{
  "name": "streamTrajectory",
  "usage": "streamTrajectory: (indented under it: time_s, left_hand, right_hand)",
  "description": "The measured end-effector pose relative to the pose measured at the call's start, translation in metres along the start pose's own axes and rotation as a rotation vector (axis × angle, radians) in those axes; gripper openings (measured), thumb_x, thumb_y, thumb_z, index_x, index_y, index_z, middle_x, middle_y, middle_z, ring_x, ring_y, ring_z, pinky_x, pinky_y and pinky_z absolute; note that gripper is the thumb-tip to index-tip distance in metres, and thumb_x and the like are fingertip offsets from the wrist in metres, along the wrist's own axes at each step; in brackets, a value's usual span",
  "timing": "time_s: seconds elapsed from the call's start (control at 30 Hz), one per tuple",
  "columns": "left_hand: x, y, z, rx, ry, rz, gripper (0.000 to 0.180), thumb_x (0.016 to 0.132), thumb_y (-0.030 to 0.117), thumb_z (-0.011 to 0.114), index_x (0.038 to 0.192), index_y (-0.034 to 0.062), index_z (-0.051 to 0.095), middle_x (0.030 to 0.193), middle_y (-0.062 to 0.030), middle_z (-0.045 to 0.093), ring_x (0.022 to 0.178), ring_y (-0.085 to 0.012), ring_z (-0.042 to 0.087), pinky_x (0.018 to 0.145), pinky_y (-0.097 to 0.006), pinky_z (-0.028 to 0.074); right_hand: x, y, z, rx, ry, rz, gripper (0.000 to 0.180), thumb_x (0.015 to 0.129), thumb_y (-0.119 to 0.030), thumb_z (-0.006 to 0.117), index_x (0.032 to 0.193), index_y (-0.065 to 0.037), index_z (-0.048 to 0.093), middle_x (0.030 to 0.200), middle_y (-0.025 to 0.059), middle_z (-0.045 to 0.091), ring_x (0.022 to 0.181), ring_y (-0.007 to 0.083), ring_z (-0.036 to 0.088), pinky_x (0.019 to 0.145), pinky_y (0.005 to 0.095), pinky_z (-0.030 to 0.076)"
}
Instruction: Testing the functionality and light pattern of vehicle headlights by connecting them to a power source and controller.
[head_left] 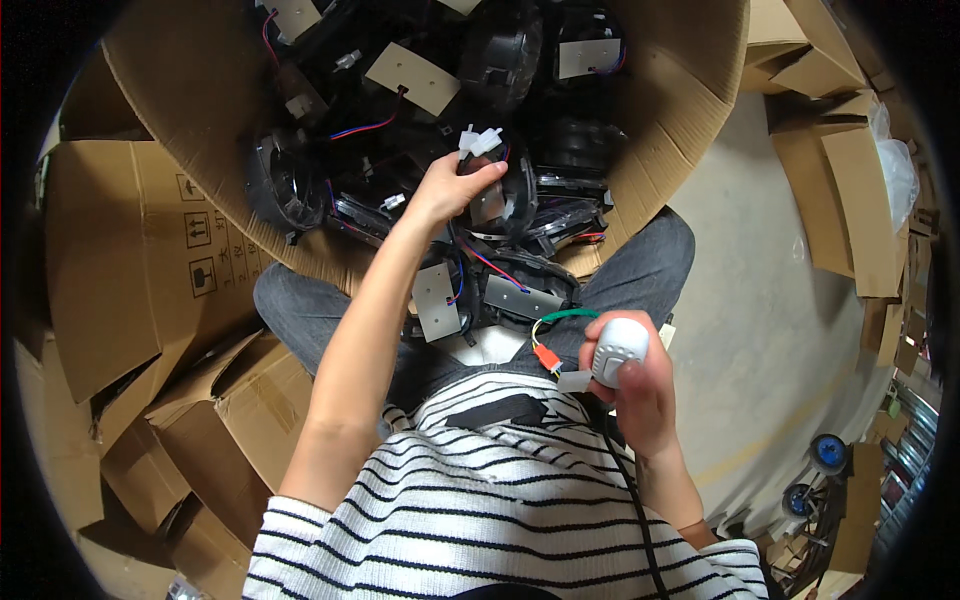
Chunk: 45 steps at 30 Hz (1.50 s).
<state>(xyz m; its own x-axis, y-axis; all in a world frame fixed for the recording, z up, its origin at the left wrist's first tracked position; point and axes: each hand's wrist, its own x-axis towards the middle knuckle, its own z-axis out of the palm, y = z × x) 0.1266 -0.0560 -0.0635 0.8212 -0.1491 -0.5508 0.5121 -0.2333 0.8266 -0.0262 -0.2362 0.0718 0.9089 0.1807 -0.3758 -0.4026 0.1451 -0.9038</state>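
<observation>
White connectors (487,142) seemingly pinched in left hand (455,188), over the black round units (500,60) in cardboard box (690,135); right hand (648,400) clamped around white device (620,340), with orange plug (547,358) just beside. Better, probably, to grip connectors by plastic housing, keeping green cable (570,313) slack. Around: grey floor (740,240) at right, brown cartons (110,260) at left.
</observation>
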Motion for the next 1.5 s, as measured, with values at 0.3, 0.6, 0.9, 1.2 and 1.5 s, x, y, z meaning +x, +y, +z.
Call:
streamTrajectory:
  time_s: [0.3,0.6,0.9,1.2,1.5]
  left_hand:
    - [0.048,-0.017,0.03,0.281,0.092,0.2,0.027,0.065,0.021,0.06,0.081,0.0003,0.053,0.054,-0.0002,0.046,0.041,-0.0094,0.039,0.036,-0.023,0.031]
    - [0.033,0.001,0.02,-0.12,-0.154,-0.069,0.013,0.069,0.016,0.057,0.071,0.0059,0.049,0.051,0.0031,0.04,0.038,-0.0042,0.033,0.033,-0.019,0.021]
    - [0.019,-0.001,0.039,0.703,0.278,0.193,0.04,0.062,0.025,0.058,0.094,0.0008,0.051,0.081,-0.0195,0.055,0.078,-0.0319,0.053,0.065,-0.035,0.042]
    - [-0.062,-0.017,-0.009,-0.347,-0.001,0.141,0.011,0.073,0.011,0.051,0.077,0.0023,0.056,0.069,-0.0005,0.056,0.059,-0.0084,0.049,0.054,-0.022,0.039]
    - [-0.132,0.013,0.001,0.303,0.524,1.014,0.022,0.067,-0.003,0.056,0.089,-0.0012,0.054,0.067,-0.0087,0.055,0.048,-0.0132,0.047,0.045,-0.02,0.037]
  right_hand:
    - [-0.003,0.002,0.01,-0.052,0.051,0.02,0.04,0.075,-0.037,0.041,0.092,-0.001,0.04,0.067,0.0033,0.046,0.054,0.0056,0.037,0.048,0.0172,0.029]
    - [-0.006,0.005,0.002,-0.058,0.006,0.001,0.027,0.077,-0.02,0.041,0.094,0.0,0.041,0.074,0.0051,0.047,0.067,0.0099,0.042,0.06,0.021,0.035]
    - [-0.005,0.003,0.004,-0.085,-0.006,0.004,0.025,0.077,-0.018,0.04,0.094,0.001,0.041,0.073,0.0055,0.047,0.067,0.0108,0.043,0.061,0.0216,0.035]
    - [-0.005,0.007,0.002,-0.077,-0.008,0.041,0.024,0.076,-0.016,0.041,0.094,0.0,0.041,0.073,0.0053,0.047,0.066,0.0101,0.043,0.06,0.0212,0.035]
    - [-0.004,0.005,0.009,-0.1,-0.052,0.064,0.022,0.075,-0.012,0.044,0.093,-0.001,0.041,0.072,0.004,0.047,0.064,0.0089,0.042,0.057,0.0202,0.035]
